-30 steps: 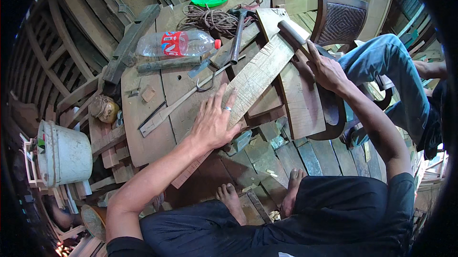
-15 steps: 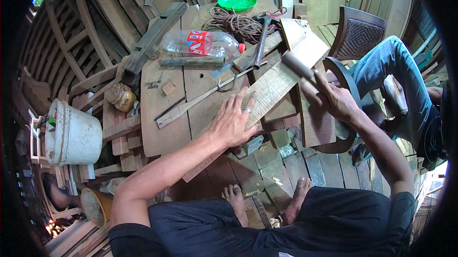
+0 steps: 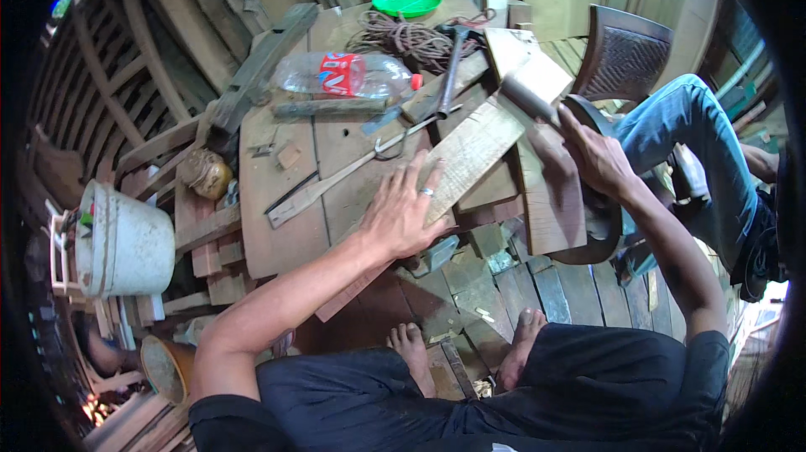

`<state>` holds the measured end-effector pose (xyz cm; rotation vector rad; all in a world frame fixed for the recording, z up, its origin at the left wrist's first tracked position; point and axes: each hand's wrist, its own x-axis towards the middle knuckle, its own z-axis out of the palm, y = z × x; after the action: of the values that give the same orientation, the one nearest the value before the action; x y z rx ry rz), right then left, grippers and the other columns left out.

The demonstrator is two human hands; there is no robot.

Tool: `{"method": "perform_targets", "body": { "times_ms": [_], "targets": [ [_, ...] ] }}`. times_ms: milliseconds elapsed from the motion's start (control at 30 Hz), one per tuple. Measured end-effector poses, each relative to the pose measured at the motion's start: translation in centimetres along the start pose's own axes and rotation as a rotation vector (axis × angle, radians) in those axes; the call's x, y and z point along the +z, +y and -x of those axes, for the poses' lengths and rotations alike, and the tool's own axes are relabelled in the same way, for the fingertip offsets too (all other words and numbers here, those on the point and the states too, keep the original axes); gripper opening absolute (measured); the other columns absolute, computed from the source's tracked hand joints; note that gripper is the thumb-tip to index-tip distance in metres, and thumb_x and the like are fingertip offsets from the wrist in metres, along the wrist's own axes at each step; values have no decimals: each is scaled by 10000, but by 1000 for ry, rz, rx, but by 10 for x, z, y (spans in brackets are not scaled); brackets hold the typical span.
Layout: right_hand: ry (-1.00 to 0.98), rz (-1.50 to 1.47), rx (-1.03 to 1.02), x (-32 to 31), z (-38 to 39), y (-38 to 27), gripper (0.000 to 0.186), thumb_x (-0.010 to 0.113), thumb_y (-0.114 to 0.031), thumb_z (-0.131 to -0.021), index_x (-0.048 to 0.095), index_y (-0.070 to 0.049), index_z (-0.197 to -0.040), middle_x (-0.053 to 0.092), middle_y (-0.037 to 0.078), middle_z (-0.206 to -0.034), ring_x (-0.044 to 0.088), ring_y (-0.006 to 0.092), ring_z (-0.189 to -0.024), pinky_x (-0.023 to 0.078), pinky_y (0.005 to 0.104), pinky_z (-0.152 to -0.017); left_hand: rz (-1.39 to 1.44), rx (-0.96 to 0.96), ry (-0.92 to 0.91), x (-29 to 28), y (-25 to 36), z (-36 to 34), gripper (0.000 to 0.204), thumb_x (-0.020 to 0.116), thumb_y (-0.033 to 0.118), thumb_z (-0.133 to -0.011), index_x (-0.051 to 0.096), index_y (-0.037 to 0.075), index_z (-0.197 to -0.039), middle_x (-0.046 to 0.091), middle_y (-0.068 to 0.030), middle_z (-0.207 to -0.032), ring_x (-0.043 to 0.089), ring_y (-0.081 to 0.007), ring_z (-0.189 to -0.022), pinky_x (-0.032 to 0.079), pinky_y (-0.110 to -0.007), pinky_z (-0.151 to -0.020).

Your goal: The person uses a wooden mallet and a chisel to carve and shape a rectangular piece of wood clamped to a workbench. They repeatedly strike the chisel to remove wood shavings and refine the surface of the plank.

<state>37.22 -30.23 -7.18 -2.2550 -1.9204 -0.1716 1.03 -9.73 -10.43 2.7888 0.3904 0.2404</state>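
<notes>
Near the centre, my left hand (image 3: 398, 210) lies with fingers spread on a long pale board (image 3: 476, 150) with scratched lines on its face. The board slants from near left to far right. My right hand (image 3: 600, 154) is closed round the near end of a brown cylindrical wooden tool (image 3: 529, 100), slightly blurred, over the board's far end; its full shape is hidden. Beneath lie a wider plank (image 3: 554, 217) and other wood pieces. Left of the board, a thin wooden strip (image 3: 315, 193) and a metal hook (image 3: 390, 148) rest on the wooden table (image 3: 260, 242).
On the table are a plastic bottle (image 3: 344, 74), a round wooden stick (image 3: 327, 108), a hammer (image 3: 452, 74), coiled rope (image 3: 403, 41) and a green dish (image 3: 407, 0). A white bucket (image 3: 130, 238) stands left. Another person's jeans-clad leg (image 3: 714, 133) and a chair (image 3: 625, 53) are right.
My right hand and the brown tool have shifted slightly up and to the right. My left hand stays spread on the board. The whole view has shifted a little.
</notes>
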Motion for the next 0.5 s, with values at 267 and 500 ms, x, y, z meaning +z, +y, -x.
{"method": "perform_targets", "body": {
  "times_ms": [267,500],
  "targets": [
    [194,-221,156,11,-7,36,425,533,-247,-1093,445,-31,-1449,571,297,-1339,583,470,-1246,493,497,-1033,-4,-2,-9,-2,-1,1,982,764,379,-878,274,36,-1657,289,-312,-1634,369,-491,-1463,311,-548,-1240],
    [137,-157,252,17,-4,40,421,506,-240,-1101,440,-40,-1466,553,263,-1284,598,470,-1197,499,513,-1028,-48,-11,-17,0,-3,0,995,764,382,-883,246,70,-1673,270,-307,-1644,379,-504,-1442,324,-564,-1221]
  ]
}}
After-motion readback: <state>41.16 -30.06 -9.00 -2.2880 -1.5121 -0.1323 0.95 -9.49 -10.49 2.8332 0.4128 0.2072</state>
